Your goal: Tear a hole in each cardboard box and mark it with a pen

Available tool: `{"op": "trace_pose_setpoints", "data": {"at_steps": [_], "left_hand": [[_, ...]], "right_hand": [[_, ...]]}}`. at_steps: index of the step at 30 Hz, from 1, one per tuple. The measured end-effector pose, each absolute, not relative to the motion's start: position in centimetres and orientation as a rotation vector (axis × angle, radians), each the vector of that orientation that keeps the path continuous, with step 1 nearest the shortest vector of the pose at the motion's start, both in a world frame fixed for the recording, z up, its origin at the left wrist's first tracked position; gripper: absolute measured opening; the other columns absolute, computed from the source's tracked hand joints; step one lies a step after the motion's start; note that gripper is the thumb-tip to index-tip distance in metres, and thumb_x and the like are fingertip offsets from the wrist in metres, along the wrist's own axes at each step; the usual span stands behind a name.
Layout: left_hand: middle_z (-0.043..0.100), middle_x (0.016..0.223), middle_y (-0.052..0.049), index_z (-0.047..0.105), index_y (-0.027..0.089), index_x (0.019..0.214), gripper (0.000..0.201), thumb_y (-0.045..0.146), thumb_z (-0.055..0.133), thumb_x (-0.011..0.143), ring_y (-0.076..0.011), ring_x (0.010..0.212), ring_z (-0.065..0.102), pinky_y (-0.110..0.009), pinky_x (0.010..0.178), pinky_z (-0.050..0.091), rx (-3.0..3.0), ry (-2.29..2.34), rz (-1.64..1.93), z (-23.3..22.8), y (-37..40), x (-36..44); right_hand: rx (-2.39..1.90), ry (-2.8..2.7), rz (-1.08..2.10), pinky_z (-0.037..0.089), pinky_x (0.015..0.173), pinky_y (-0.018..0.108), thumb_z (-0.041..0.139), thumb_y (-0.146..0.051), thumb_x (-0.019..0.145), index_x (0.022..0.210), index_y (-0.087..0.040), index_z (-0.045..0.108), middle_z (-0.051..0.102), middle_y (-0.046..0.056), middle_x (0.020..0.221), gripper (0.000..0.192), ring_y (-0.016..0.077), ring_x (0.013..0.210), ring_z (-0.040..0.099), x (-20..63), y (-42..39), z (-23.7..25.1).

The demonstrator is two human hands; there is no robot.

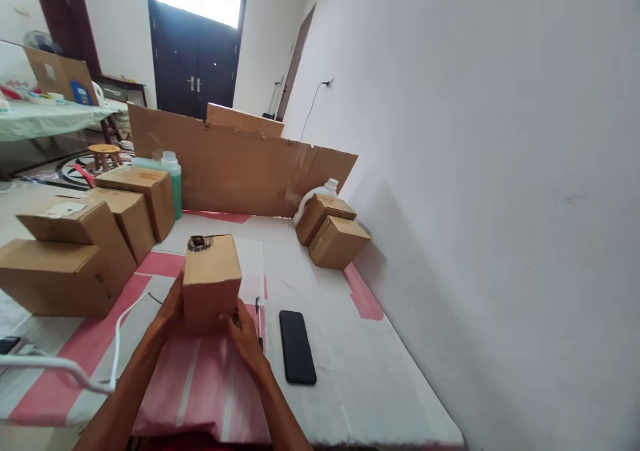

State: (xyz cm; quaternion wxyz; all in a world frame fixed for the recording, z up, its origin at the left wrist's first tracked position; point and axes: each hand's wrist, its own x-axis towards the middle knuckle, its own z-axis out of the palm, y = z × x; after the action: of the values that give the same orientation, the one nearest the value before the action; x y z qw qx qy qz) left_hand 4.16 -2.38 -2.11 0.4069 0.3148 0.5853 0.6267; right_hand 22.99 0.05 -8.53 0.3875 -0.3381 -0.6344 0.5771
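Observation:
A small brown cardboard box stands in front of me near the table's front edge, with a dark patch at the far left corner of its top. My left hand grips its left side, its fingers mostly hidden behind the box. On the lower right side, my right hand holds the box with its thumb on the near face. Just right of that hand lies a pen. Farther right, a black phone rests flat on the tablecloth.
Several cardboard boxes stand at the left, beside a bottle of green liquid. Two boxes and a white jug are at the back right by the wall. A cardboard panel closes off the back. A white cable loops at the left.

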Motion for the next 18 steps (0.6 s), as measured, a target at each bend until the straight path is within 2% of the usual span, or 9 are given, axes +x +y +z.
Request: {"op": "trace_pose_setpoints", "data": {"at_steps": [3, 5, 7, 9, 12, 15, 17, 18], "left_hand": [[0.08, 0.111, -0.016, 0.078, 0.019, 0.112, 0.071, 0.08, 0.061, 0.08, -0.0403, 0.13, 0.065, -0.058, 0.11, 0.05, 0.872, 1.564, 1.552, -2.4, -4.0, 3.4], [0.074, 0.134, -0.015, 0.076, 0.02, 0.121, 0.07, 0.077, 0.064, 0.081, -0.037, 0.145, 0.052, -0.056, 0.124, 0.035, 0.938, 1.61, 1.545, -1.7, -5.1, 3.1], [0.067, 0.144, -0.014, 0.074, 0.022, 0.125, 0.069, 0.075, 0.066, 0.081, -0.0358, 0.147, 0.049, -0.054, 0.127, 0.029, 1.07, 1.69, 1.525, -0.3, -6.2, 3.1], [0.068, 0.142, -0.013, 0.075, 0.024, 0.125, 0.067, 0.074, 0.063, 0.084, -0.0357, 0.139, 0.055, -0.054, 0.125, 0.033, 1.248, 1.778, 1.49, 1.5, -7.2, 3.3], [0.072, 0.132, -0.012, 0.075, 0.024, 0.124, 0.068, 0.077, 0.057, 0.086, -0.0356, 0.126, 0.062, -0.05, 0.114, 0.044, 1.35, 1.848, 1.46, 4.1, -8.1, 3.6], [0.077, 0.104, -0.01, 0.078, 0.022, 0.109, 0.073, 0.086, 0.057, 0.08, -0.034, 0.103, 0.068, -0.043, 0.095, 0.053, 1.242, 1.892, 1.426, 5.2, -7.8, 3.5], [0.075, 0.089, -0.008, 0.078, 0.021, 0.099, 0.076, 0.09, 0.056, 0.077, -0.0317, 0.093, 0.068, -0.04, 0.085, 0.055, 1.173, 1.886, 1.424, 4.6, -7.1, 3.3], [0.074, 0.088, -0.008, 0.078, 0.021, 0.1, 0.077, 0.091, 0.056, 0.076, -0.031, 0.091, 0.068, -0.039, 0.081, 0.055, 1.136, 1.872, 1.431, 3.9, -6.8, 3.2]], "right_hand": [[-0.928, -1.514, 1.486, 0.052, 0.109, 0.042, 0.053, -0.071, 0.097, 0.14, -0.022, 0.063, 0.068, 0.012, 0.141, 0.066, 0.0298, 0.131, 0.063, 24.2, 0.4, -7.4], [-0.986, -1.464, 1.418, 0.046, 0.116, 0.044, 0.052, -0.074, 0.097, 0.151, -0.022, 0.054, 0.06, 0.013, 0.153, 0.075, 0.0296, 0.142, 0.055, 25.1, 0.7, -5.7], [-1.031, -1.409, 1.388, 0.046, 0.117, 0.045, 0.055, -0.076, 0.095, 0.161, -0.023, 0.041, 0.053, 0.015, 0.16, 0.086, 0.0294, 0.147, 0.05, 25.8, 0.9, -3.6], [-1.049, -1.388, 1.424, 0.053, 0.108, 0.046, 0.056, -0.078, 0.093, 0.161, -0.024, 0.041, 0.058, 0.015, 0.154, 0.088, 0.0305, 0.139, 0.058, 26.2, 1.0, -1.5], [-0.993, -1.423, 1.566, 0.063, 0.079, 0.042, 0.048, -0.084, 0.093, 0.144, -0.019, 0.059, 0.076, 0.015, 0.118, 0.083, 0.0305, 0.1, 0.077, 26.6, 0.8, 1.0], [-0.966, -1.411, 1.716, 0.058, 0.058, 0.033, 0.035, -0.094, 0.088, 0.122, -0.011, 0.068, 0.076, 0.012, 0.083, 0.095, 0.0239, 0.063, 0.075, 26.6, 0.7, 1.7], [-0.981, -1.403, 1.744, 0.056, 0.056, 0.03, 0.033, -0.098, 0.085, 0.11, -0.01, 0.069, 0.074, 0.011, 0.077, 0.098, 0.0205, 0.057, 0.072, 26.5, 0.9, 1.1], [-0.997, -1.41, 1.733, 0.056, 0.055, 0.029, 0.034, -0.098, 0.084, 0.106, -0.011, 0.069, 0.073, 0.011, 0.078, 0.096, 0.0194, 0.057, 0.071, 26.5, 1.0, 0.4]]}}
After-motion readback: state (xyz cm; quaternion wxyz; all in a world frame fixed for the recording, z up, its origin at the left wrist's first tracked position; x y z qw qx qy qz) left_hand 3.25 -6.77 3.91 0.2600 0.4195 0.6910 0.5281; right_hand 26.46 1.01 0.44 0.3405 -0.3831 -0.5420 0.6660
